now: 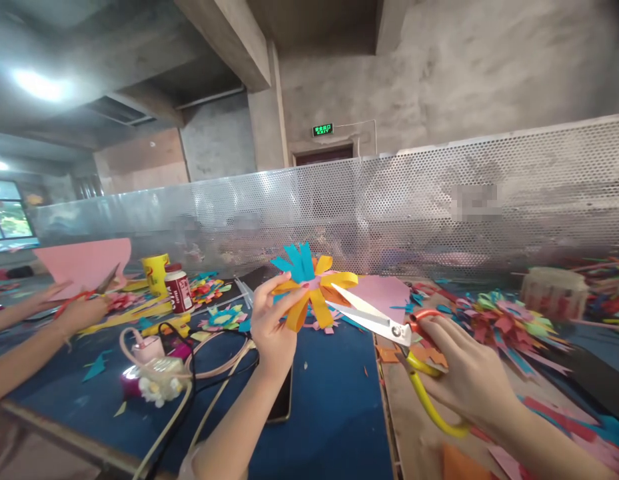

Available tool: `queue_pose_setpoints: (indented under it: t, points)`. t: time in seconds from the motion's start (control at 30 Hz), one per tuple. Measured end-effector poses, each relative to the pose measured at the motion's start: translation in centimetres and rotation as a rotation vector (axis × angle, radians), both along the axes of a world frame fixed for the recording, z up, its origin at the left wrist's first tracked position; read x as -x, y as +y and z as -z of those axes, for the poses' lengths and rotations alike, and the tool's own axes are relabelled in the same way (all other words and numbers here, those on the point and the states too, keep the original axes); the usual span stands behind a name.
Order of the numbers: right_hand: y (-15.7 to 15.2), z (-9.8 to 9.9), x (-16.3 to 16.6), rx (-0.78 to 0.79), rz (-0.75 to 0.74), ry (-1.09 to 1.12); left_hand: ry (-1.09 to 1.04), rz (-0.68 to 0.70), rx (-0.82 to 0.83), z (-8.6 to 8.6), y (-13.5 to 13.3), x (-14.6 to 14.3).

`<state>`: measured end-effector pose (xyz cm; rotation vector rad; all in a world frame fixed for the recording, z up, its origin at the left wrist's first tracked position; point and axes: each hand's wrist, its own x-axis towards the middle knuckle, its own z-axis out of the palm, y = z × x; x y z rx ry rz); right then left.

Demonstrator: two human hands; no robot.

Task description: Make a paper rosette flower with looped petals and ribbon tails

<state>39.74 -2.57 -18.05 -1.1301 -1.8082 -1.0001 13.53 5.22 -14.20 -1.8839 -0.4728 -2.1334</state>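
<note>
My left hand (275,319) pinches a paper flower (316,308) above the table, its strip petals yellow-orange below and blue at the top. In my right hand (472,370) is a pair of scissors (399,333) with one red-orange and one yellow handle. The blades are spread apart and point left. Their tips are at the flower's right-hand yellow petals; whether they touch the paper I cannot tell. Behind the blades shows a pink paper sheet (384,293).
On the blue table (339,413) lie a phone (284,400), cables and a power bank-like device. A brown bottle (178,288) and yellow can (156,273) stand left. Finished-looking paper flowers (509,320) and scraps lie right. A co-worker's hands (82,310) cut pink paper at left. A perforated metal screen (314,213) stands behind.
</note>
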Motion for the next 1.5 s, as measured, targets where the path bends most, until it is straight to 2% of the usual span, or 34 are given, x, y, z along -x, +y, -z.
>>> queue_pose_setpoints:
  t: [0.4,0.93,1.5]
  points:
    - [0.14,0.04,-0.02,-0.028,0.04,0.01,0.013,0.034,0.01,-0.02,0.01,0.0]
    - [0.21,0.16,-0.31,-0.026,0.078,0.0,0.083,0.009,-0.007,0.28,-0.17,-0.07]
    - [0.1,-0.08,-0.31,-0.016,0.056,0.023,0.101,0.01,-0.016,0.18,-0.47,-0.28]
